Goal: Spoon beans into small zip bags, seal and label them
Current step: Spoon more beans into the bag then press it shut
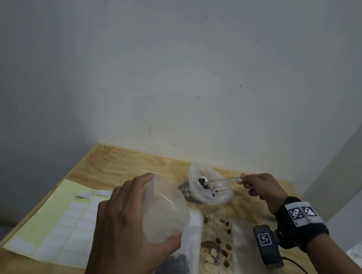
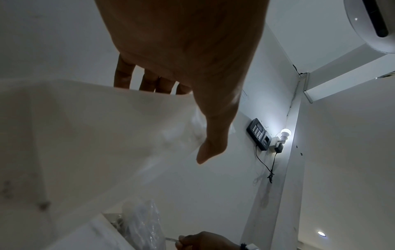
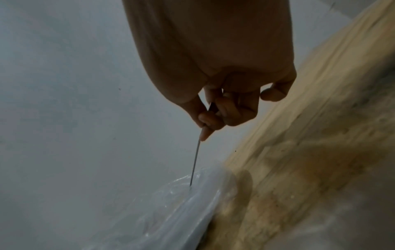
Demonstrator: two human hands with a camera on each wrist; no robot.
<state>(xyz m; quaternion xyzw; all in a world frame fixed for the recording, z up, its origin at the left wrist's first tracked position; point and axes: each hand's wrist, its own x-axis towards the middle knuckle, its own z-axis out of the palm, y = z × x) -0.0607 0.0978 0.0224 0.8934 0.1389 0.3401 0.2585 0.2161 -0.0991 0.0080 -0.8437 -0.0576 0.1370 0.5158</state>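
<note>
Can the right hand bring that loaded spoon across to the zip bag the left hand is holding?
Probably yes. The right hand grips the spoon over the bean bag; the zip bag in the left hand gapes toward it, with nothing between.

1. Two small white labels (image 1: 85, 195) lie at the far edge of the yellow label sheet (image 1: 62, 192), on the left half of the worktop (image 1: 112, 162). Each carries a short line of dark writing, too small and blurred to read.
2. The band on the right wrist (image 1: 302, 213) bears two black-and-white square code markers: patterns only, no letters or numbers.
3. The wrist camera (image 1: 267, 244) below that band carries one more square code marker of the same kind.
4. In the left wrist view, a dark keypad device (image 2: 258, 133) hangs on the wall; its keys show as pale dots, with no legible figures.
</note>
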